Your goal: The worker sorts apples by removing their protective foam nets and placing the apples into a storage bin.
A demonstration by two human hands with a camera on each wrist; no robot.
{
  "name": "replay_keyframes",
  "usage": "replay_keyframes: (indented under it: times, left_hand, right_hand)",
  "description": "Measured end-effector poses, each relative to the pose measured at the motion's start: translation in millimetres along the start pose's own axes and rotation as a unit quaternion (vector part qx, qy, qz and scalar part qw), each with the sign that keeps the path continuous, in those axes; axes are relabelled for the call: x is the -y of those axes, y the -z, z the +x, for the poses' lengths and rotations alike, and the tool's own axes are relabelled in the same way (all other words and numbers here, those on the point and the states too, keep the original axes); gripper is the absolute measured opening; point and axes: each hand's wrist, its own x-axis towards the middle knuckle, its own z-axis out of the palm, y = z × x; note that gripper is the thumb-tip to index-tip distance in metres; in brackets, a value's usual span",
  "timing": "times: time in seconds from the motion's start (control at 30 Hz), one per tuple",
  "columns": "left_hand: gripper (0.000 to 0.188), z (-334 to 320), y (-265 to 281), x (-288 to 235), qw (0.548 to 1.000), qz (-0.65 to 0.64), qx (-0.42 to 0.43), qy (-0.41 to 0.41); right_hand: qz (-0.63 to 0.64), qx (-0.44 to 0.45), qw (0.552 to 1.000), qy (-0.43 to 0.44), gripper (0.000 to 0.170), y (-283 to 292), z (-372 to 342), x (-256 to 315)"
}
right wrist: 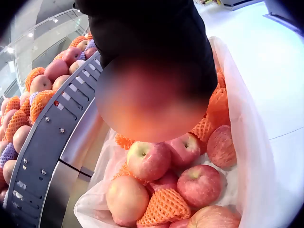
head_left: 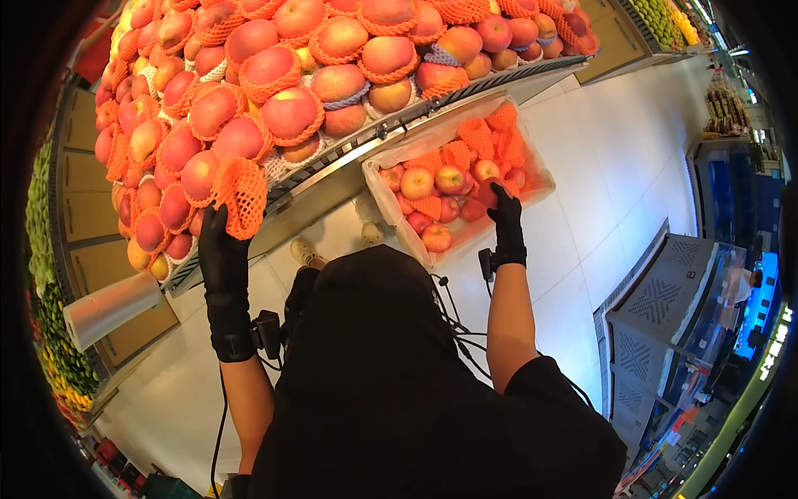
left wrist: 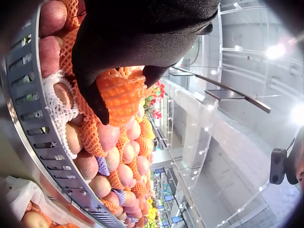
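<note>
Black gloves cover both hands. My left hand point(head_left: 223, 254) is at the front edge of the heaped fruit display, gripping an orange foam net sleeve point(head_left: 243, 200). In the left wrist view the thumb and fingers curl around this orange netting point(left wrist: 121, 95), with apples in nets just beyond it. Over the lined crate point(head_left: 540, 185) on the floor, my right hand point(head_left: 507, 226) holds a red apple point(head_left: 489, 193). In the right wrist view that apple point(right wrist: 152, 107) is blurred, close above the crate's loose apples point(right wrist: 199, 185).
The sloping display of apples point(head_left: 291, 112) is edged by a slotted metal rail point(right wrist: 52, 118). A roll of plastic bags point(head_left: 115, 306) sticks out at the left. The person's shoes point(head_left: 306, 251) are beside the crate on the tiled floor point(head_left: 611, 179). Grey cabinets point(head_left: 665, 279) stand at right.
</note>
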Motion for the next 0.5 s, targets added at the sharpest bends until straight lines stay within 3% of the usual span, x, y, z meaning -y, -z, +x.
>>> replay_keyframes:
  times: [0.1, 0.3, 0.5]
  left_hand:
    - [0.04, 1.3, 9.1, 13.0, 0.993, -0.1, 0.017, 0.065]
    - [0.039, -4.9, -4.3, -1.4, 0.959, -0.247, -0.028, 0.139]
    - [0.044, -10.4, -1.4, 4.3, 0.982, -0.138, -0.011, 0.131]
  right_hand:
    - [0.013, -0.022, 1.0, -0.018, 0.053, 5.9, 11.0, 0.6]
    - [0.061, -0.058, 0.996, -0.008, 0.054, 2.9, 59.0, 0.8]
    - [0.061, -0.066, 0.995, 0.029, 0.058, -6.3, 85.9, 13.6]
